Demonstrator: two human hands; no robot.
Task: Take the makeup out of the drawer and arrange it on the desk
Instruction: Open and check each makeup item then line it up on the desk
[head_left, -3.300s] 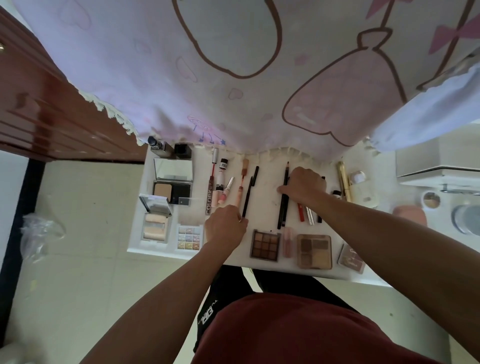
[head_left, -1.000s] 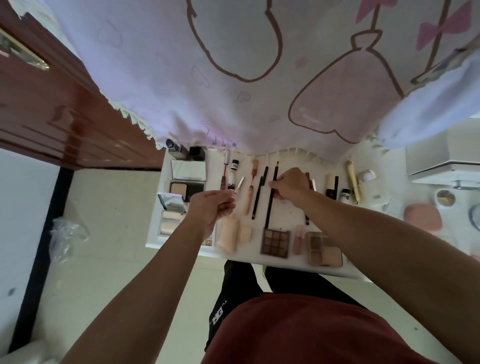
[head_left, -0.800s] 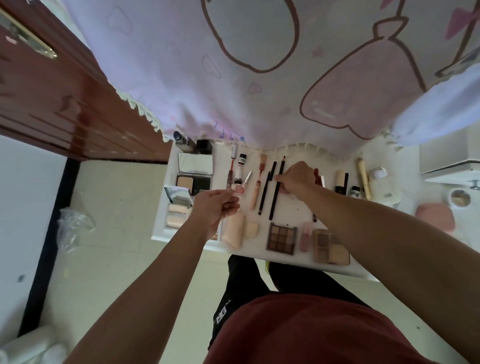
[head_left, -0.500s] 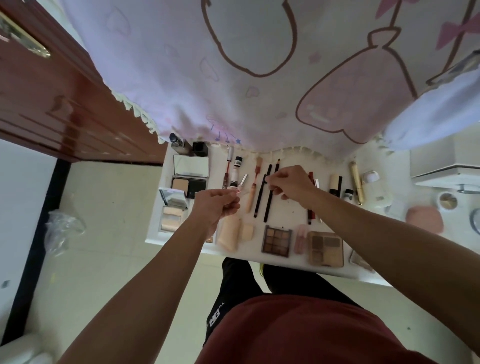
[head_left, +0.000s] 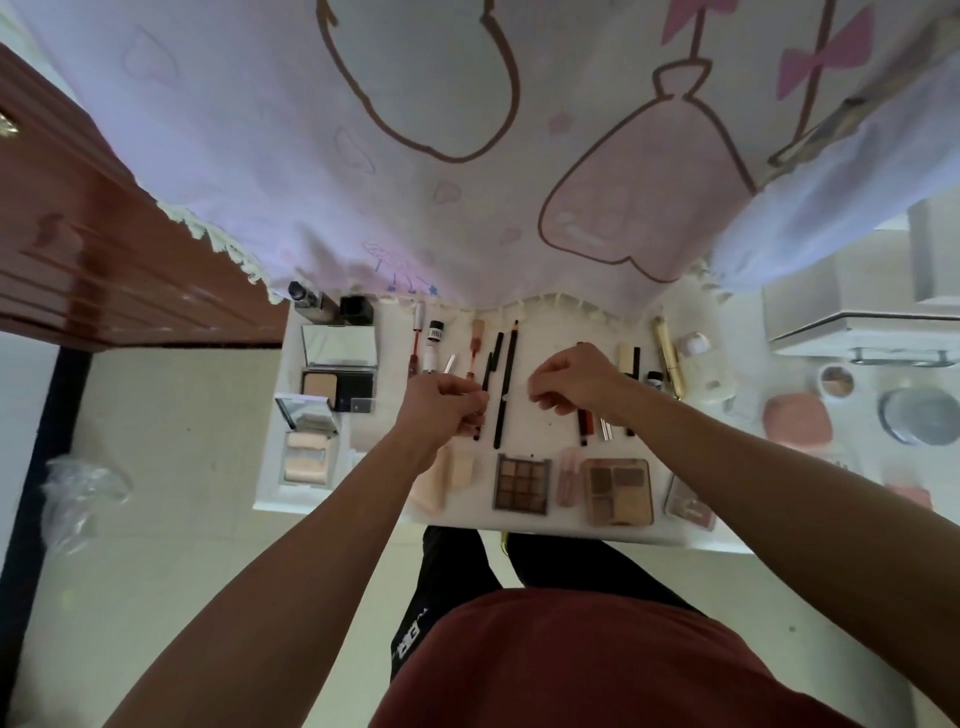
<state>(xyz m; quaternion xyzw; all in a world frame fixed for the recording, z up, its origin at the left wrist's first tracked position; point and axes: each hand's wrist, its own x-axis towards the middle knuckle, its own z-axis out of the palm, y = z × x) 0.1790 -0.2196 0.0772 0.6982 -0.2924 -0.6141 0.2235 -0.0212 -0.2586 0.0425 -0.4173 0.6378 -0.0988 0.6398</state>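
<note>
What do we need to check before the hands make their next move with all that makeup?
1. Grip of the left hand: cannot tell; fingers are curled, what is inside is hidden.
2. Grip of the right hand: cannot tell; fingertips are pinched, anything between them is too small to see.
3. Long black pencil lying straight: ok.
4. Bare spot on the white surface right of that pencil: ok.
5. Brown eyeshadow palette lying flat: ok.
</note>
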